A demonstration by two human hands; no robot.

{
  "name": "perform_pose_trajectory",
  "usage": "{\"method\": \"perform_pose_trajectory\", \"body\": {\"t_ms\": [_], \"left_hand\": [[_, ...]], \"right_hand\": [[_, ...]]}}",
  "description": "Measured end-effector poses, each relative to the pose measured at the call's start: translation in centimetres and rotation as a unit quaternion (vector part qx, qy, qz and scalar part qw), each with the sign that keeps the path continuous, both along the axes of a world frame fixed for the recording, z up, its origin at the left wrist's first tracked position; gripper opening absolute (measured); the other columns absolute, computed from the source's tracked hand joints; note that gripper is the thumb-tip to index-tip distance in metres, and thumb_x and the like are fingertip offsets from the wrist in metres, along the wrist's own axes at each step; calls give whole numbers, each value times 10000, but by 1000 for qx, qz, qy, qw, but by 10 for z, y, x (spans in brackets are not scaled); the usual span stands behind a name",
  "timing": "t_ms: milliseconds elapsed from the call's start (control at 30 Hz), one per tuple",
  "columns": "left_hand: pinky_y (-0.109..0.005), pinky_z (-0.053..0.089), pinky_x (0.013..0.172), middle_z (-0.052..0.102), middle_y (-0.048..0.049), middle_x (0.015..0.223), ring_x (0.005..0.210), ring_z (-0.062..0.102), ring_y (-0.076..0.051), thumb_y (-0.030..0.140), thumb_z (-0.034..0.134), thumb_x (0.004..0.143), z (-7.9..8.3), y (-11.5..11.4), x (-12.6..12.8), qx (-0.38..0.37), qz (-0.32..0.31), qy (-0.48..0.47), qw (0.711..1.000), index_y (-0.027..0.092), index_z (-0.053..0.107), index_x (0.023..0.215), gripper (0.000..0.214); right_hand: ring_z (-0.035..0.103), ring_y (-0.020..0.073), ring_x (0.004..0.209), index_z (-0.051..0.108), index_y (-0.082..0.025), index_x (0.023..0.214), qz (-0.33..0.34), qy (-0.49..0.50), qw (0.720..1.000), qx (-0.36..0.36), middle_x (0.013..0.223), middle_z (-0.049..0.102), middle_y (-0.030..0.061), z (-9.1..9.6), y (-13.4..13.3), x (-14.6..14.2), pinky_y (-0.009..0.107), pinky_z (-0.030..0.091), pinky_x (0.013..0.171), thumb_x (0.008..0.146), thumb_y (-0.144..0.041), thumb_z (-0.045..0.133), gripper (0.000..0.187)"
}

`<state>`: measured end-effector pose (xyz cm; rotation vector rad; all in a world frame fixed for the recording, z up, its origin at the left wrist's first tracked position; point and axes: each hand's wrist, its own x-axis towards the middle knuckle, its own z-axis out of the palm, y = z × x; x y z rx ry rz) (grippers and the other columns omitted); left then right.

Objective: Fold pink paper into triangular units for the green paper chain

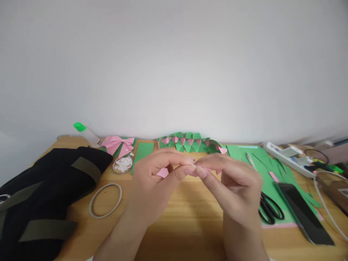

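Observation:
My left hand (160, 185) and my right hand (236, 185) meet above the middle of the wooden table. Thumb and fingertips of both pinch a small piece of pink paper (192, 172), mostly covered by the fingers. A pink bit (162, 173) also shows beneath the left palm; whether it belongs to the same piece I cannot tell. Behind the hands, against the wall, lies a garland of folded green and pink paper (187, 142). By my right wrist are black-handled scissors (269, 208), their blades hidden by the hand.
Black fabric (51, 181) covers the left side, near a tape ring (105, 200). Behind are a glue bottle (88, 135), a pink paper bow (118, 145) and white scraps (123, 164). Rightward lie green sheets (280, 170), a phone (303, 214) and a power strip (288, 159) with cables.

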<state>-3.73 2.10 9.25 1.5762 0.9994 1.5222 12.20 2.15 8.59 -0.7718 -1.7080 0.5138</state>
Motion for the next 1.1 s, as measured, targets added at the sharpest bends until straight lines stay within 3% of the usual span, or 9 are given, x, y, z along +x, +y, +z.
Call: {"method": "perform_pose_trajectory", "body": {"t_ms": [200,333,500,700,967,1100], "left_hand": [[-210,545,615,757,3,771,768,699,-142,185,724,827,-4,1,5,-30,2,-43,999,235,754,741,104],[-216,579,619,774,2,779,696,712,-139,213,729,830,-7,2,6,-62,15,-54,997,230,768,807,49],[-205,557,553,767,4,710,601,686,-133,240,760,796,-8,2,5,-78,42,-7,996,221,780,756,48],[-171,517,503,739,26,644,560,656,-111,197,734,804,-7,0,6,-81,53,-40,995,226,755,710,101],[-203,527,541,655,20,573,577,649,-130,256,652,882,-3,3,5,-44,19,10,999,215,741,719,190],[-185,477,528,650,35,594,578,615,-108,201,634,889,-6,3,4,-27,15,48,998,214,724,735,179]], "right_hand": [[644,120,672,693,-205,863,-9,-6,1000,-10,768,724,-5,0,0,-1,261,508,628,889,-73,597,166],[619,120,653,680,-204,774,-18,15,997,-78,682,668,-13,0,1,0,260,494,627,934,-160,574,197],[589,98,621,660,-189,734,5,34,988,-150,649,646,-20,1,3,1,227,480,598,948,-220,568,235],[579,102,574,678,-186,770,27,49,984,-168,644,664,-16,3,2,1,227,479,550,898,-204,622,141],[585,83,575,666,-187,705,-5,80,981,-174,612,630,-33,4,3,3,187,483,556,917,-215,603,222],[579,76,579,635,-185,661,7,64,984,-166,590,610,-36,4,3,4,182,471,569,959,-240,552,314]]}}
